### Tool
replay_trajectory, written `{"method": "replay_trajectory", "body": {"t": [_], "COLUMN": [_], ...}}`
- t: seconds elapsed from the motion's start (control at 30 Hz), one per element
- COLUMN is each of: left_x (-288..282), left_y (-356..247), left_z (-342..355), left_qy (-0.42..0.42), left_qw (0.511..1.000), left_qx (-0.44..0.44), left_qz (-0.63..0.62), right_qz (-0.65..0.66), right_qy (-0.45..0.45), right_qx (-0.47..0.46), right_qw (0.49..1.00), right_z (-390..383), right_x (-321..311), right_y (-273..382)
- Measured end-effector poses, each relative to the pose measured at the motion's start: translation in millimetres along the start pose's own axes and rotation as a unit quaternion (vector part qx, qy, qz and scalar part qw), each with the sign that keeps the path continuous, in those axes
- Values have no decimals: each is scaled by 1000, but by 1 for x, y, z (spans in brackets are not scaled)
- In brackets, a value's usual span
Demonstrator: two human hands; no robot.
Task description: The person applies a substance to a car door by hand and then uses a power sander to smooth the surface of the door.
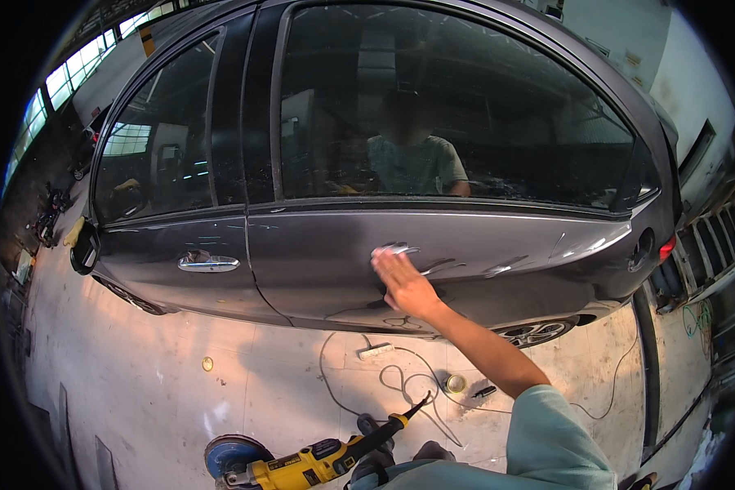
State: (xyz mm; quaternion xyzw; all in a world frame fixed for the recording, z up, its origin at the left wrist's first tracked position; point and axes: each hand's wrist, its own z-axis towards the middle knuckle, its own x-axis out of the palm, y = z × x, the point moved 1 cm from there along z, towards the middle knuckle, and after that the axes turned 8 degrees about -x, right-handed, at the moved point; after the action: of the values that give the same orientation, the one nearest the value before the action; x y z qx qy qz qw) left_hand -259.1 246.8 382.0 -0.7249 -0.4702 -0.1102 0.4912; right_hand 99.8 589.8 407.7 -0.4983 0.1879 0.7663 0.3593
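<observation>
Head view: a grey car point(335, 245) stands side-on, its rear door point(482, 233) dead ahead. A yellow polisher point(310, 467) sits low, clear of the bodywork, a gap worth keeping. The right hand point(404, 286), open and gripping nothing, appears to touch the door; a light, flat touch should serve best. The left hand is out of view, its state unknown.

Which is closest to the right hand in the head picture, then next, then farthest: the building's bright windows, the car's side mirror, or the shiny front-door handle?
From the right hand:
1. Shiny front-door handle: to the hand's left.
2. Side mirror: farther left, past that handle.
3. Bright windows: upper left, in the background.
</observation>
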Motion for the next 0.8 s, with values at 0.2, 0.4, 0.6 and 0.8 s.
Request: {"method": "replay_trajectory", "body": {"t": [0.2,0.4,0.6,0.8], "left_x": [-10,-3,25,62], "left_y": [-23,-22,-8,18], "left_z": [32,59,77,86], "left_qy": [10,39,93,141], "left_qw": [999,998,992,981], "left_qx": [-6,-45,-75,-109], "left_qz": [-32,20,47,80], "right_qz": [-32,40,3,54], "right_qy": [-111,-90,-142,-170], "right_qx": [59,3,123,156], "right_qw": [992,995,982,972], "right_z": [51,27,-65,-111], "right_x": [-24,-39,-75,-102], "right_y": [-16,-17,-49,-69]}}
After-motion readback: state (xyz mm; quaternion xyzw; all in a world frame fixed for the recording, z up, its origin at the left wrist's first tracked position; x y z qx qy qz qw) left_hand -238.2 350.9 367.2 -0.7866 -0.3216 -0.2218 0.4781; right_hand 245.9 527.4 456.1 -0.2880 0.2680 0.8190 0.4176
